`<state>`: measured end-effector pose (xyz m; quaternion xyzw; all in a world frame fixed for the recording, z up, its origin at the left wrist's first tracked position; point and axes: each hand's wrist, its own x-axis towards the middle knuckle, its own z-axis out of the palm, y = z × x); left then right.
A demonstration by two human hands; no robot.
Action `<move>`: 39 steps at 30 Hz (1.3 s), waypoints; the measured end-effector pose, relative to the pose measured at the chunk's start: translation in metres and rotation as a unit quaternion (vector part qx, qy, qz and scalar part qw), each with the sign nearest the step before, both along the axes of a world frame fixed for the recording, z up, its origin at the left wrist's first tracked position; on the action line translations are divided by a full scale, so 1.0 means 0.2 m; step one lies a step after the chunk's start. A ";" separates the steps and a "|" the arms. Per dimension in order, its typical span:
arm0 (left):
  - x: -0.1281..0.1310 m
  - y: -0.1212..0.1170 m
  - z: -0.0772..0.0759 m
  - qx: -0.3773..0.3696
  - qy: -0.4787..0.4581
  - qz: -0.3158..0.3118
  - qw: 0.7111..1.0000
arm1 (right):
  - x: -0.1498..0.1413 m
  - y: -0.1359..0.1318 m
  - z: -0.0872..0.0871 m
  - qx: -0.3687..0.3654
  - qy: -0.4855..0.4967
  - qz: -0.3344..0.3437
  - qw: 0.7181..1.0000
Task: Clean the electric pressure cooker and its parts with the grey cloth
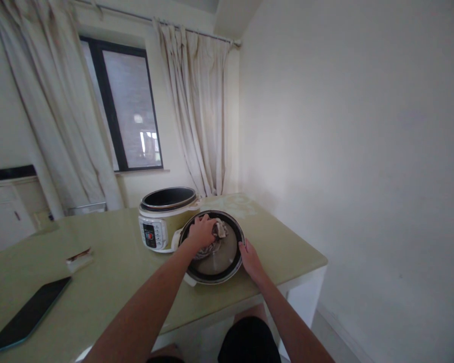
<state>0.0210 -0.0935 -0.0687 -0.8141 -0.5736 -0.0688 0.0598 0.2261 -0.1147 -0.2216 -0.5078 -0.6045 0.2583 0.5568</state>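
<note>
A round lid [229,257] with a dark rim is tilted on the table, its metal inner face turned up toward me. My left hand [202,231] presses a crumpled patterned cloth [214,244] onto the left part of that face, fingers closed over the fabric. At the lid's right edge, my right hand [250,256] grips the rim. Just behind and to the left stands a white electric pressure cooker [166,222], open at the top, with a dark inner pot and a control panel at the front.
The pale green table [113,282] meets the wall on the right. A dark flat tablet-like object [30,312] lies at the left, with a small packet [79,259] beyond it. Behind are a window [130,108] and long curtains [200,101].
</note>
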 end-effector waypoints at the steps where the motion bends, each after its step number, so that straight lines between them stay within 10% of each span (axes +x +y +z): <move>1: -0.01 0.00 0.02 -0.023 0.018 0.000 1.000 | 0.00 0.00 0.00 -0.001 -0.001 0.001 1.000; 11: 0.19 -0.11 -0.11 -0.093 0.083 -0.210 0.970 | 0.01 0.01 -0.02 0.003 -0.012 0.007 1.000; 19: 0.25 -0.06 -0.09 0.071 -0.001 -0.129 0.989 | 0.01 0.02 -0.02 0.015 -0.011 -0.004 1.000; 27: 0.01 0.00 -0.05 0.200 -0.053 -0.007 0.978 | 0.01 0.01 -0.02 -0.009 -0.023 -0.010 1.000; 39: 0.35 0.01 -0.15 0.033 -0.252 -0.129 0.959 | 0.03 -0.01 -0.02 -0.011 -0.032 0.025 0.999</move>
